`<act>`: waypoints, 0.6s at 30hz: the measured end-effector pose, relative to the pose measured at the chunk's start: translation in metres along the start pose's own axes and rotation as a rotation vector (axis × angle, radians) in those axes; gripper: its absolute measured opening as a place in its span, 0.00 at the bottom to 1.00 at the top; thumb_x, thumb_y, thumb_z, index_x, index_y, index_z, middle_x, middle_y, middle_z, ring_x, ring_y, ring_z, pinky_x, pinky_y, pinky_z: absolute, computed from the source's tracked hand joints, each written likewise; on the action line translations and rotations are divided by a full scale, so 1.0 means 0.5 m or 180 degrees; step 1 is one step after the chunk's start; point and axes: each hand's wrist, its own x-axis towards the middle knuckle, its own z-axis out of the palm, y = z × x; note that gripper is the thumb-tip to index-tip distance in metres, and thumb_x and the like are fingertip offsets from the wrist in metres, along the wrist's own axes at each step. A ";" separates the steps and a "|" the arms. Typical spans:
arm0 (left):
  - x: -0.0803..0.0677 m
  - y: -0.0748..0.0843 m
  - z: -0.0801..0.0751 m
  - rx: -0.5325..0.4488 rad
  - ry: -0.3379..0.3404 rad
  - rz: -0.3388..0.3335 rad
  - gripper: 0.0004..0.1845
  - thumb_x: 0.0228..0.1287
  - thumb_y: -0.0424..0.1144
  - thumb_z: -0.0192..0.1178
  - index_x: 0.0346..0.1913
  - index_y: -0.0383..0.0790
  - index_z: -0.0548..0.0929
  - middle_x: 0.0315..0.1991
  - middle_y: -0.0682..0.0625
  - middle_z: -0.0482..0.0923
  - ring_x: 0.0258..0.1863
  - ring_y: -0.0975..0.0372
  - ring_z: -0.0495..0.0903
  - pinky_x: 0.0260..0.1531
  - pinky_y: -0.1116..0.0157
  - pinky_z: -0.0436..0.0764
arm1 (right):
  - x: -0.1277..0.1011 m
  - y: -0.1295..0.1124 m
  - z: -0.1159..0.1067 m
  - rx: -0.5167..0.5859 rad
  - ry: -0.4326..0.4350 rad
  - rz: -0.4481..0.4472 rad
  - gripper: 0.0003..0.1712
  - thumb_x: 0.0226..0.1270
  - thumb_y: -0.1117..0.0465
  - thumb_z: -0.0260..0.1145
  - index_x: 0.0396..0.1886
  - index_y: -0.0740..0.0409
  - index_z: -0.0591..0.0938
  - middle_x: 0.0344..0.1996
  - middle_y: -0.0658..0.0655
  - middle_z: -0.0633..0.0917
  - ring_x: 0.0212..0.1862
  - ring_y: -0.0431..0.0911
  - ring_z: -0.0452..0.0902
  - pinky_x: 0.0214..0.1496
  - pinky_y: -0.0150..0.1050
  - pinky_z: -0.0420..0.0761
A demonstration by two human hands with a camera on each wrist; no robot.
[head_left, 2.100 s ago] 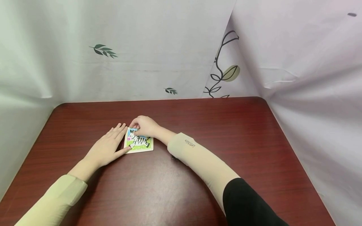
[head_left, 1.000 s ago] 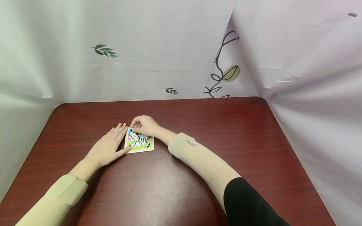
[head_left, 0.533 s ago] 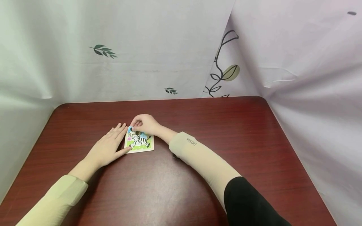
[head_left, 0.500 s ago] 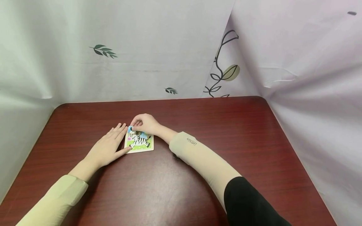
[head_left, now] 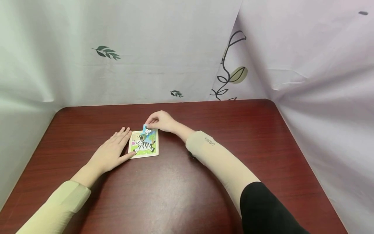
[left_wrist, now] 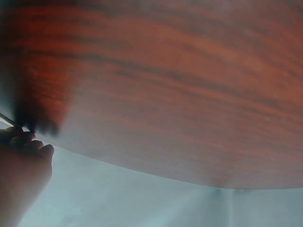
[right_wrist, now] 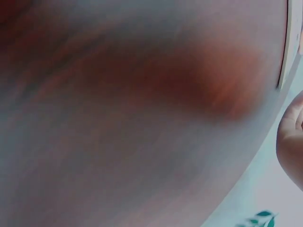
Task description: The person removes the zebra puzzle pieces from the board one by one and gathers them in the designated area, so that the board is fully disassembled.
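Head view: the right hand (head_left: 161, 121) pinches 1 small puzzle piece (head_left: 145, 128) between thumb and fingertips, just above the far edge of the zebra puzzle board (head_left: 144, 144). The left hand (head_left: 111, 152) lies flat with straight fingers on the tabletop (head_left: 204, 182), its thumb and fingertips touching the board's left edge to steady it. Judging from this, the step in hand is lifting a piece out of, or fitting it into, the board's far row; the pictures do not settle which. The next move calls for a firm pinch and a steady board. The board lies flat, nearly square, its slightly longer side running away from the person, the zebra's head toward the left. The piece stands tilted up on edge, blue face toward the camera.

Left wrist view: only blurred tabletop and curled-looking fingers (left_wrist: 28, 142) at the left margin; nothing of the board is clear.

Right wrist view: heavily blurred; a pale board edge (right_wrist: 284, 52) and part of the hand show at the right.
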 end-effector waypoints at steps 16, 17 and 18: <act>-0.002 0.001 -0.003 -0.0016 0.0030 0.0006 0.48 0.61 0.68 0.50 0.72 0.33 0.56 0.73 0.40 0.53 0.73 0.49 0.49 0.72 0.52 0.52 | -0.059 0.050 -0.098 0.0070 -0.0070 0.0414 0.06 0.59 0.62 0.69 0.36 0.57 0.88 0.31 0.53 0.87 0.32 0.48 0.81 0.35 0.39 0.82; -0.002 0.001 -0.004 -0.0009 0.0031 -0.0002 0.48 0.61 0.68 0.50 0.72 0.34 0.56 0.73 0.40 0.53 0.73 0.49 0.49 0.72 0.52 0.53 | -0.061 0.053 -0.102 0.0060 -0.0068 0.0439 0.06 0.59 0.62 0.69 0.36 0.57 0.88 0.31 0.54 0.87 0.32 0.47 0.81 0.35 0.38 0.82; -0.003 0.001 -0.004 -0.0009 0.0026 0.0000 0.48 0.61 0.68 0.50 0.72 0.34 0.56 0.73 0.40 0.53 0.73 0.49 0.49 0.72 0.52 0.53 | -0.063 0.055 -0.106 0.0050 -0.0067 0.0461 0.06 0.59 0.62 0.70 0.36 0.57 0.88 0.31 0.53 0.87 0.32 0.47 0.81 0.34 0.37 0.82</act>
